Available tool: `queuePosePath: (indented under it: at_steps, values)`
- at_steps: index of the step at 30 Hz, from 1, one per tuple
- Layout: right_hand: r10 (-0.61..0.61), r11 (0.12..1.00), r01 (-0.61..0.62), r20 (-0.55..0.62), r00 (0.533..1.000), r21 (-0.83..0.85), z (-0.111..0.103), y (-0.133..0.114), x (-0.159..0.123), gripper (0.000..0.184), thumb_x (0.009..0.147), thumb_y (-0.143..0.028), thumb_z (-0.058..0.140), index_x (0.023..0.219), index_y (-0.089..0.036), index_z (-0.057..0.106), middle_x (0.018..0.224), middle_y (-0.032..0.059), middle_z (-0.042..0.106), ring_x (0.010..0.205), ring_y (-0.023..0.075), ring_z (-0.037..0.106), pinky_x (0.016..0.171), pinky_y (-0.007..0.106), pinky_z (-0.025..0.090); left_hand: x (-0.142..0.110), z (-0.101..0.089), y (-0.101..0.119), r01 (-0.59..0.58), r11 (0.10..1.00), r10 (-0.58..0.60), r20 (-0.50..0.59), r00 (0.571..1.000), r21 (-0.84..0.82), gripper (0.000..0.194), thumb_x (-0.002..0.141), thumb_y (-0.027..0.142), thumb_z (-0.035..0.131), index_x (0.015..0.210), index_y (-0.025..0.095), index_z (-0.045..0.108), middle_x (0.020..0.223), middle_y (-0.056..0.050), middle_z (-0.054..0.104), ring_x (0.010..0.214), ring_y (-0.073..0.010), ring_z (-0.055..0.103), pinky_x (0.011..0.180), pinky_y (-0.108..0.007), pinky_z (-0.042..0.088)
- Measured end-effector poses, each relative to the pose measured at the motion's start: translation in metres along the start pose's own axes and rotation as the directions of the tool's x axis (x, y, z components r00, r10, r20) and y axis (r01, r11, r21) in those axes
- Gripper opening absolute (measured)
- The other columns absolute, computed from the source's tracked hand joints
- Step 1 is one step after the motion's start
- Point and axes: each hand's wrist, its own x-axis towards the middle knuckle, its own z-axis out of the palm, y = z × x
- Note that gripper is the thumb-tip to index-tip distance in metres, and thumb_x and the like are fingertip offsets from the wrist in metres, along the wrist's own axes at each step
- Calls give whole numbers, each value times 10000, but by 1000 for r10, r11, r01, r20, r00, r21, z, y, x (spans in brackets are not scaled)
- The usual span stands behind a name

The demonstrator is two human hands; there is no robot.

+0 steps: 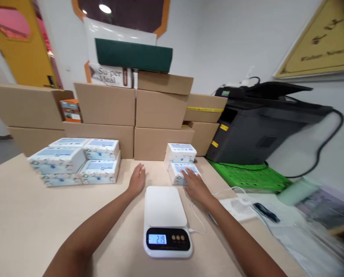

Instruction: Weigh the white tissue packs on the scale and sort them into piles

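Observation:
My right hand (196, 185) lies with spread fingers on the front tissue pack (176, 177) of a small group on the right. Behind that pack are more tissue packs (181, 153). On the table left of the scale, my left hand (137, 179) rests on its side, fingers loosely extended and holding nothing. Between my forearms sits a white digital scale (165, 206) with a bare platform. Its lit display (157, 239) appears to read 2.19. To the left, several floral tissue packs (99, 171) are stacked in two layers.
Cardboard boxes (107, 104) line the table's back. A dark printer (255, 123) stands at the right above a green plastic crate (247, 175). A white cable (201, 223) runs from the scale toward a power strip (237, 207) beside my right forearm.

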Motion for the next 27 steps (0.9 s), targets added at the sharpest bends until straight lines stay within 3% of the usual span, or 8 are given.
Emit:
queuePosePath:
  at_steps: [4,8,11,13,17,20,24,27]
  values:
    - [-7,1000,7,22,1000,-25,-5,-25,-3,798,942,-205,625,1673,-38,350,1750,303,278,1658,426,257,1322,617,292,9,-29,34,-166,985,163,58,985,49,574,1012,578,477,1356,162,673,1637,-214,541,1541,-366,507,1300,-557,372]
    - [-115,993,114,21,993,25,-17,-71,-6,796,1028,-337,530,1719,-76,233,1803,227,170,1696,339,144,1368,558,208,15,-101,94,-370,924,359,116,926,96,508,979,602,577,1335,261,700,1618,-92,596,1548,-299,505,1330,-475,343]
    - [-232,961,230,-4,973,152,-32,-109,-6,833,1027,-403,537,1729,-105,201,1816,216,111,1705,317,74,1381,568,134,3,-169,129,-488,841,517,-82,852,235,561,1047,614,480,1445,242,617,1634,-90,574,1567,-278,476,1342,-491,313]
    - [-313,911,304,-14,950,278,-42,-135,-2,874,1014,-420,555,1735,-113,169,1824,205,36,1708,306,19,1384,559,106,-10,-217,137,-465,834,540,-261,800,297,570,1063,629,460,1452,240,610,1579,-88,626,1523,-275,528,1310,-499,368]
    - [-455,647,345,-18,890,680,-49,-208,19,1030,973,-555,635,1754,-182,77,1836,132,-10,1714,275,23,1387,517,126,-24,-311,109,-334,932,334,-679,653,138,593,1091,617,402,1415,166,610,1474,-98,700,1412,-292,622,1244,-503,447]
    - [-318,323,117,-9,948,939,-40,-287,44,1069,924,-542,726,1749,-213,130,1834,109,120,1706,278,158,1378,489,195,-21,-360,63,-173,984,77,-807,585,-32,614,1137,560,206,1466,154,528,1551,-74,639,1460,-291,577,1263,-541,414]
    - [-172,235,10,31,985,972,-20,-391,64,1037,1003,-597,557,1737,-98,20,1830,177,74,1706,295,144,1365,500,223,-3,-374,9,-3,992,-98,-774,625,-129,771,1110,600,127,1199,73,683,1413,-204,719,1377,-359,644,1260,-617,381]
    - [-48,177,-28,37,998,984,-7,-435,67,1050,1004,-647,488,1731,-92,-29,1836,163,17,1716,281,54,1380,490,146,13,-364,-16,68,984,-169,-737,654,-165,833,1070,679,179,1152,55,724,1362,-266,733,1324,-383,684,1186,-553,477]
